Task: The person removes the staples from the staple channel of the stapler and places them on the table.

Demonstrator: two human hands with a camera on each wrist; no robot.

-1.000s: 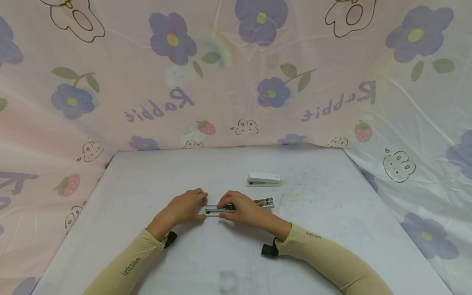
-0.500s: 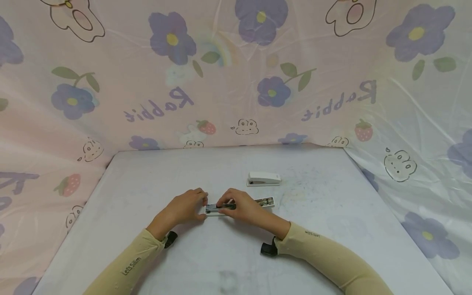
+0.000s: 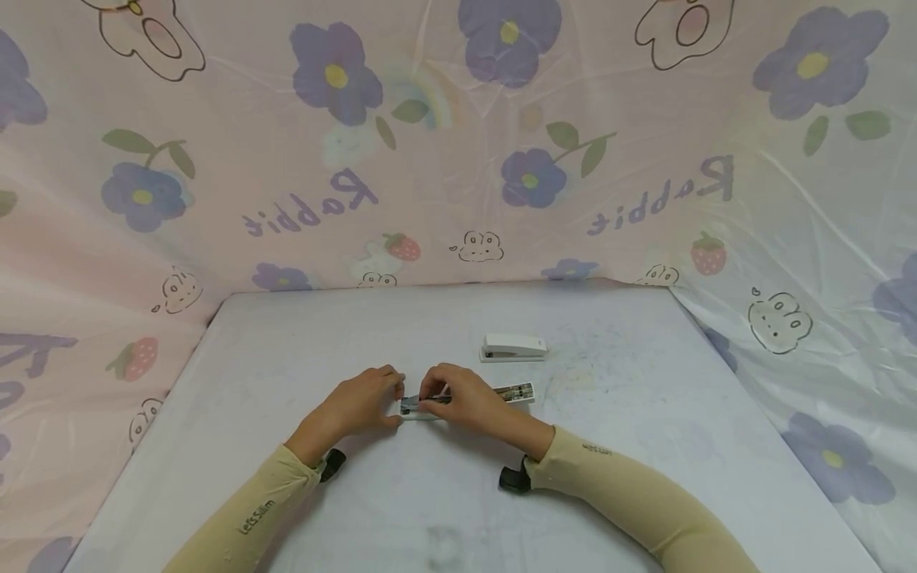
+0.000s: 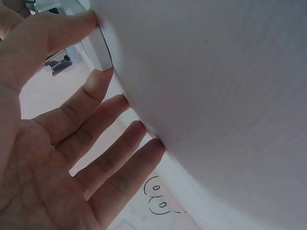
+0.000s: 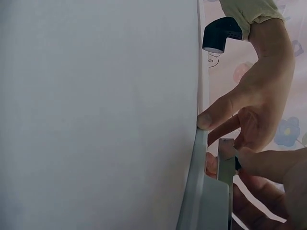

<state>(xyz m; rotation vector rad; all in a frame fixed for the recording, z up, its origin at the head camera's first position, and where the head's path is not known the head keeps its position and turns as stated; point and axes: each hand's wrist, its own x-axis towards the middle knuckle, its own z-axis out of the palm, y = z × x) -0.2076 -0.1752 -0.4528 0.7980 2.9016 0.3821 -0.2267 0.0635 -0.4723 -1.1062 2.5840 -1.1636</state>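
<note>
My left hand [image 3: 358,406] pinches the left end of the opened stapler [image 3: 466,398] lying mid-table [image 3: 645,446]. My right hand [image 3: 458,400], fingers gripping its staple rail, has slid left since a second ago, suggesting the rail is closing. A second white stapler [image 3: 513,348] sits just beyond.

Closed white stapler [image 3: 513,348] lying on pale table [image 3: 630,446], pink flower-and-rabbit printed sheet [image 3: 444,159] draped behind
</note>
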